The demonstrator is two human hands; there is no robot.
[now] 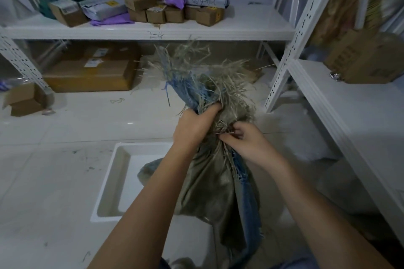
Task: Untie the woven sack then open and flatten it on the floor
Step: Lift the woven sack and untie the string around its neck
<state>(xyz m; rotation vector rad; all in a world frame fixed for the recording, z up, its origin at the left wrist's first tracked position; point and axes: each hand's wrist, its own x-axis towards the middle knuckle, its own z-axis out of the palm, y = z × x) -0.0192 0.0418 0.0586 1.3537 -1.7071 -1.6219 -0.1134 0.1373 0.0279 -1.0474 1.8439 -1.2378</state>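
Both forearms reach fwd from the bottom edge, w/ the woven sack [216,183] hanging between them, long axis near vertical, frayed mouth up top. Left hand [194,124] is closed round the bunched neck, just above and left of the right hand [242,140]. Right hand's fingertips [225,136] are pinched into the strands at the tie; can't make out the knot itself. Right is nearer the tie, so prob. it does the picking while left steadies. White tray [113,181] sits below-left of both hands.

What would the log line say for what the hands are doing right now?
step: untying | left hand: grips sack neck | right hand: picks at knot | woven sack: still bunched
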